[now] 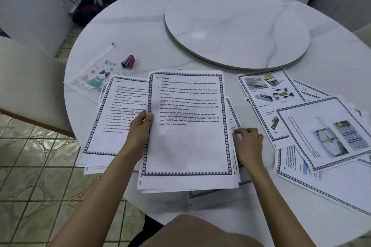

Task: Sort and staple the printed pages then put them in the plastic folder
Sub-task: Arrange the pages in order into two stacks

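Centrally, the left hand grips the page stack by its left edge, thumb on top; the right hand pinches the right edge with curled fingers. Upper left, a red stapler rests on the plastic folder.

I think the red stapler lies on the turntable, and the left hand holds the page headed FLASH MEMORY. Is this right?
Not quite. The red stapler lies on the plastic folder, not on the turntable; the head view shows this. The left hand does hold the page headed FLASH MEMORY.
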Available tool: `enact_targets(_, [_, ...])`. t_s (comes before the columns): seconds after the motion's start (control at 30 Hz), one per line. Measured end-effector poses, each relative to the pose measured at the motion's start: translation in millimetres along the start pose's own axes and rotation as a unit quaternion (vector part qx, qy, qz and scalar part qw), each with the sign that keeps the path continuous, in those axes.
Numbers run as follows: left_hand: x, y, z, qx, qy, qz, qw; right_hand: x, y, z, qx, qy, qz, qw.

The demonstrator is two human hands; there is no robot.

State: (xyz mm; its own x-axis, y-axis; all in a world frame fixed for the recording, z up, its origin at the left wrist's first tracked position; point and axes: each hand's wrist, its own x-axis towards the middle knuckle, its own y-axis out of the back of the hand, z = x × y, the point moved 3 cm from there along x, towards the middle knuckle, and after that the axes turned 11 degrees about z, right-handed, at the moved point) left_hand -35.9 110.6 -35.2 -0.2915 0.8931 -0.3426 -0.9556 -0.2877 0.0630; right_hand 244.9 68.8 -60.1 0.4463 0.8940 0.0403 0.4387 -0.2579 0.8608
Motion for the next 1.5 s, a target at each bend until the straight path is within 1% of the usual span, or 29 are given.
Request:
enact_targets(0.07, [-4, -2, 0, -0.003, 0.000, -0.003, 1.000, 4, 11, -7, 0.145, -0.057, -0.007, 0.988])
enact_targets(0.13, [-6, -4, 0, -0.002, 0.000, -0.003, 1.000, 3, 20, -20, 0.265, -0.098, -0.044, 0.958])
enact_targets(0.2, [-6, -5, -2, 0.000, 0.003, -0.008, 1.000, 3, 24, -31, 0.300, -0.103, -0.053, 0.947])
enact_targets(0.33, [-9, -6, -5, -0.005, 0.017, -0.017, 1.000, 2, 23, -41, 0.280, -0.112, 0.007, 0.953])
enact_targets(0.43, [-13, -6, -5, -0.013, 0.026, -0.024, 0.999, 0, 22, -44, 0.290, -0.111, 0.014, 0.950])
enact_targets(0.67, [-23, -5, -14, -0.046, 0.089, -0.037, 0.994, 0, 19, -45, 0.286, -0.097, 0.037, 0.953])
enact_targets(0.8, [-25, -5, -18, -0.064, 0.083, -0.045, 0.994, 1, 18, -46, 0.285, -0.088, 0.082, 0.951])
enact_targets(0.9, [-24, -7, -20, -0.070, 0.073, -0.047, 0.994, 1, 15, -45, 0.300, -0.104, 0.115, 0.941])
enact_targets(1.0, [-24, -8, -18, -0.063, 0.067, -0.041, 0.995, 1, 12, -45, 0.319, -0.123, 0.121, 0.932])
enact_targets(1.1, [-23, -6, -17, -0.056, 0.064, -0.032, 0.996, 2, 13, -43, 0.318, -0.122, 0.118, 0.933])
enact_targets(1.23, [-21, -5, -18, -0.050, 0.068, -0.025, 0.996, 3, 17, -42, 0.315, -0.107, 0.131, 0.934])
enact_targets(1.37, [-19, -6, -21, -0.021, 0.076, -0.015, 0.997, 2, 12, -41, 0.300, -0.086, 0.157, 0.937])
enact_targets(1.5, [-14, -5, -27, 0.015, 0.097, -0.004, 0.995, 1, 3, -39, 0.313, -0.112, 0.137, 0.933])
